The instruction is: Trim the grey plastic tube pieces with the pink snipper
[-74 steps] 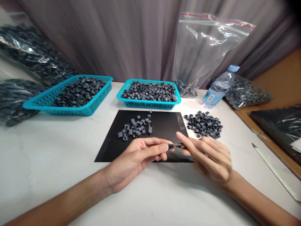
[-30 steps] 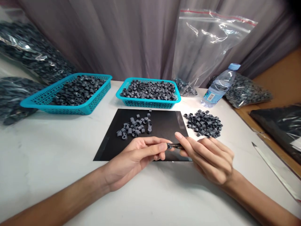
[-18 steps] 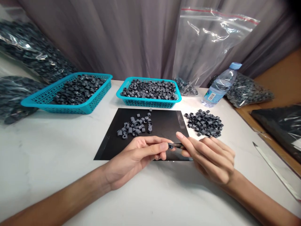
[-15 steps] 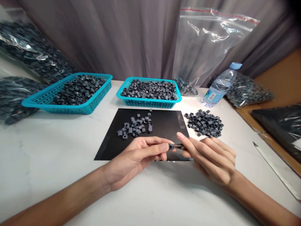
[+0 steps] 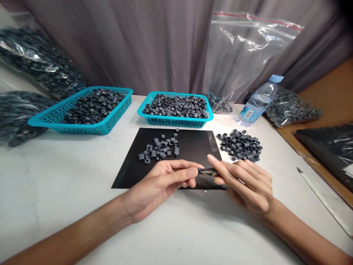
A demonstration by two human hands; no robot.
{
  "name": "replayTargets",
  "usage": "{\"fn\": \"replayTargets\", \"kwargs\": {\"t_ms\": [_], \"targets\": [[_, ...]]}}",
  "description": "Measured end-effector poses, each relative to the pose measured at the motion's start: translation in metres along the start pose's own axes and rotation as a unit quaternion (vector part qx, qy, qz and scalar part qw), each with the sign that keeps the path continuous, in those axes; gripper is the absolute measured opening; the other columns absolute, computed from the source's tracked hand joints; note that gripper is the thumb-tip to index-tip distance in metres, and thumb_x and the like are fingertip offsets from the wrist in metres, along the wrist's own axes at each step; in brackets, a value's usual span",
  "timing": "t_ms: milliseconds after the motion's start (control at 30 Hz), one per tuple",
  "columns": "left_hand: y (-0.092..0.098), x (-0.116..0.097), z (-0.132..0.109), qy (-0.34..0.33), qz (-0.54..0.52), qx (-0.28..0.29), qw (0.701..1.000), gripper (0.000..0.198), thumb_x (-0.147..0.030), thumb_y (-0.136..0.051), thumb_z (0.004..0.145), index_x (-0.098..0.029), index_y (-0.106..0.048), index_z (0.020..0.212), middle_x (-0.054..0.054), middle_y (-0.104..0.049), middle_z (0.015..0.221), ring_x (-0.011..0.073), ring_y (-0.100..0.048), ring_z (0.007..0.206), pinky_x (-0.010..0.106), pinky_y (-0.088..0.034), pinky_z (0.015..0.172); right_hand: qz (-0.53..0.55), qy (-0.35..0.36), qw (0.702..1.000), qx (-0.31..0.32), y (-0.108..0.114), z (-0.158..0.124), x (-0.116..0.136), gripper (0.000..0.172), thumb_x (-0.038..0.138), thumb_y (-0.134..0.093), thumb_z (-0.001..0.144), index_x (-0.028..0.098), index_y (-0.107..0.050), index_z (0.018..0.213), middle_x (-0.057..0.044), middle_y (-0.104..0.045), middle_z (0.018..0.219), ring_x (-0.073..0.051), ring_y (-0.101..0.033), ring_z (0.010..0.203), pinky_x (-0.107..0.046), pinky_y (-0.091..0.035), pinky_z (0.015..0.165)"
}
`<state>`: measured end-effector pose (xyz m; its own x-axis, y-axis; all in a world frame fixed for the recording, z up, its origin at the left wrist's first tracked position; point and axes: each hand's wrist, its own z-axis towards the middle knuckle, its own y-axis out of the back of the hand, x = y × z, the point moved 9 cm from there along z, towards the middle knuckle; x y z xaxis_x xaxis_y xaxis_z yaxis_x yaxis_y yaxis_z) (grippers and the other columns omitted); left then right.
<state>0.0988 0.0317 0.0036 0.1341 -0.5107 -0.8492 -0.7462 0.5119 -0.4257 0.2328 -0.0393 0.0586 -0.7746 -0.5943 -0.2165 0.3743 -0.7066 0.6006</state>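
My left hand (image 5: 162,182) pinches a small grey ring (image 5: 199,170) between thumb and fingertips, over the near edge of a black mat (image 5: 190,145). My right hand (image 5: 244,182) holds a thin dark tool (image 5: 207,171) whose tip meets the ring. A loose cluster of grey rings (image 5: 160,149) lies on the mat just beyond my left hand. A second pile of grey rings (image 5: 240,145) sits on the white table right of the mat, beyond my right hand.
Two teal baskets (image 5: 110,123) (image 5: 176,121) full of grey rings stand behind the mat. A water bottle (image 5: 256,101) lies at the back right beside clear bags of rings (image 5: 292,106). More filled bags (image 5: 35,62) are at the left. A knife (image 5: 322,200) lies at the right edge.
Both hands have stayed almost in place, with only slight shifts of the fingers around the ring and tool. The piles and baskets are unchanged.
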Motion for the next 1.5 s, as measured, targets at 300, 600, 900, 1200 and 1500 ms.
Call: {"fn": "replayTargets", "kwargs": {"t_ms": [300,600,900,1200,1500], "targets": [[-0.002,0.000,-0.002,0.005,0.009,0.010,1.000,0.012,-0.025,-0.077,0.087,-0.019,-0.080,0.098,-0.003,-0.065,0.073,0.0067,-0.053,0.073,0.017,-0.042,0.079,-0.017,0.029,0.999,-0.008,0.004,0.002,0.005,0.049,0.016,-0.062,0.098,0.003,-0.053,0.144,-0.013,-0.076,0.100,-0.014,-0.056,0.067,-0.031,-0.041,0.064],[-0.006,0.001,-0.001,0.008,0.002,0.017,1.000,0.010,-0.023,-0.076,0.088,-0.018,-0.080,0.096,-0.003,-0.065,0.073,0.0064,-0.055,0.073,0.016,-0.042,0.078,-0.020,0.037,0.999,-0.014,0.006,0.000,0.007,0.048,0.015,-0.067,0.094,0.002,-0.058,0.139,-0.013,-0.076,0.099,-0.014,-0.056,0.066,-0.032,-0.041,0.063],[-0.005,0.003,-0.001,0.012,-0.004,0.015,1.000,0.010,-0.023,-0.074,0.089,-0.017,-0.080,0.096,-0.002,-0.065,0.077,0.0064,-0.054,0.073,0.016,-0.042,0.077,-0.035,0.047,0.998,-0.016,0.008,0.005,0.009,0.042,0.015,-0.066,0.095,0.003,-0.061,0.135,-0.010,-0.076,0.093,-0.013,-0.055,0.063,-0.031,-0.041,0.063],[0.002,0.003,-0.002,-0.006,0.007,-0.023,1.000,0.016,-0.029,-0.079,0.084,-0.018,-0.082,0.097,-0.001,-0.067,0.076,0.0087,-0.054,0.076,0.018,-0.041,0.078,-0.033,0.007,0.999,-0.030,0.011,0.006,0.002,0.053,0.015,-0.062,0.097,0.006,-0.051,0.148,-0.008,-0.074,0.087,-0.014,-0.054,0.062,-0.030,-0.041,0.063],[0.004,0.002,0.000,-0.009,-0.009,-0.035,0.999,0.019,-0.029,-0.080,0.084,-0.019,-0.082,0.100,0.000,-0.066,0.075,0.0087,-0.054,0.075,0.018,-0.041,0.077,-0.025,0.010,1.000,-0.004,0.001,0.003,0.003,0.053,0.016,-0.060,0.099,0.006,-0.047,0.150,-0.010,-0.075,0.096,-0.012,-0.055,0.062,-0.029,-0.040,0.066]]}}
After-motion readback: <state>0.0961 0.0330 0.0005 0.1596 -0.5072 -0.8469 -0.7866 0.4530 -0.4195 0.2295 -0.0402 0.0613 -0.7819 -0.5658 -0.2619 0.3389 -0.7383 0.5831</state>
